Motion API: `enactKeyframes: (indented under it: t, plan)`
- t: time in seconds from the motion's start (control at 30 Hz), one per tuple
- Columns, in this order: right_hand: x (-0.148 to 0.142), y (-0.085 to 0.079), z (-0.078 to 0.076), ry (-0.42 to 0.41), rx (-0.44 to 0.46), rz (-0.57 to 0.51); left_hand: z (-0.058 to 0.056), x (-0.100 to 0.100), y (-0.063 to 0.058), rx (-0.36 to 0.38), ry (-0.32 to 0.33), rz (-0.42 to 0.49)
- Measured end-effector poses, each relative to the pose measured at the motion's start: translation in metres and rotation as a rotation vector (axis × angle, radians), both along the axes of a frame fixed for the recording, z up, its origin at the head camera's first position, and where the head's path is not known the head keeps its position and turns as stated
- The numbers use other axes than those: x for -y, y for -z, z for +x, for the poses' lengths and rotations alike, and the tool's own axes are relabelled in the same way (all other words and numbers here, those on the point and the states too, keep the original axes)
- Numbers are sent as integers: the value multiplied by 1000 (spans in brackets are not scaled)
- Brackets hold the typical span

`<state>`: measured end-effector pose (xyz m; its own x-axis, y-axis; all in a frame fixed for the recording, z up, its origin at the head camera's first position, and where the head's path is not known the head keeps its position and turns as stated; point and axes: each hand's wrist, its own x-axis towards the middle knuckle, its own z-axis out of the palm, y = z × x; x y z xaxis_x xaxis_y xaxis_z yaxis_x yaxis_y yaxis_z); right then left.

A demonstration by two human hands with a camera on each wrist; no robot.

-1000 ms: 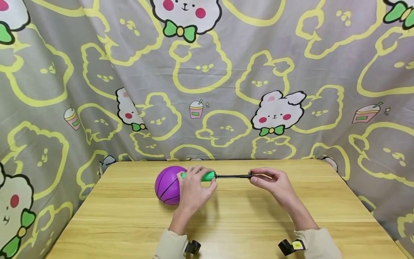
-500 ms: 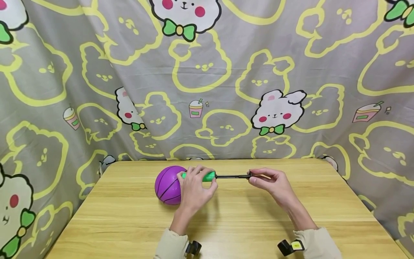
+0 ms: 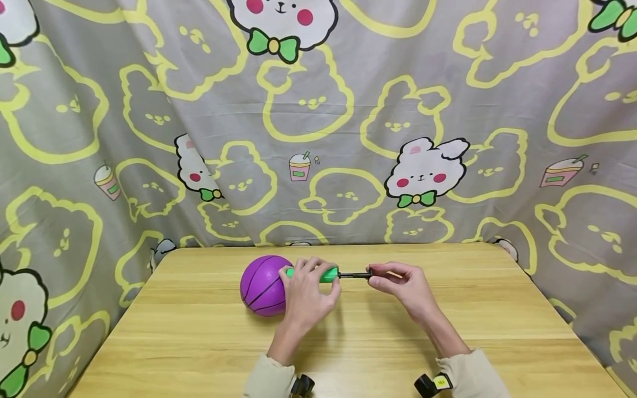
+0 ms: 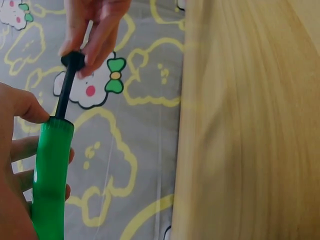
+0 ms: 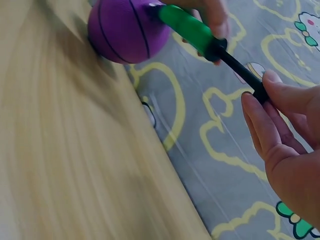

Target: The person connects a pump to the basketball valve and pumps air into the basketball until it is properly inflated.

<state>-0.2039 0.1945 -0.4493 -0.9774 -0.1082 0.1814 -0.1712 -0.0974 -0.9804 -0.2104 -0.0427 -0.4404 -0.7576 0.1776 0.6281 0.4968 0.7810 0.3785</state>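
A green hand pump (image 4: 52, 170) with a black rod (image 4: 66, 95) is held level above the table. My left hand (image 3: 308, 293) grips its green barrel, thumb near the end where the rod comes out. My right hand (image 3: 405, 284) pinches the small black handle (image 5: 260, 93) at the rod's outer end between thumb and fingers. Part of the rod sticks out between the two hands. At the pump's other end sits a purple ball (image 3: 264, 284) with black basketball lines, on the table left of my left hand. In the right wrist view the pump's tip meets the ball's side.
The wooden table (image 3: 199, 354) spreads under both hands. Behind it hangs a grey curtain (image 3: 343, 127) with yellow and white cartoon figures, close along the back edge. Each sleeve carries a black wrist camera (image 3: 427, 385).
My right hand has moved left toward my left hand, pushing the rod further into the barrel. The left hand, pump and ball appear slightly further right.
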Motion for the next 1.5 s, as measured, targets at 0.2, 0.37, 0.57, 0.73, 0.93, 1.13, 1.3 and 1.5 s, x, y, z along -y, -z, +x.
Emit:
enactKeyframes:
  t: [0.2, 0.37, 0.57, 0.73, 0.93, 1.13, 1.3, 1.5]
  plan:
    - [17, 3, 3, -7, -3, -39, 4, -7, 1, -9, 11, -32]
    - [26, 5, 5, -7, -4, -32, 5, -9, 3, -6, 12, -52]
    - [24, 2, 4, -21, -1, 17, 4, -3, 1, -10, 33, -43]
    - [10, -1, 2, -30, -19, 58, 0, 7, -2, 4, 24, -7]
    - [-13, -7, 1, -18, -35, 67, -6, 20, -5, 6, 6, 49]
    - [-27, -11, 0, -15, -31, 82, -9, 22, -7, 14, 17, 67]
    - [-29, -11, 0, -26, -12, 81, -8, 21, -8, 19, 17, 49]
    - [-27, -10, 0, -26, -7, 68, -7, 21, -8, 12, 8, 37]
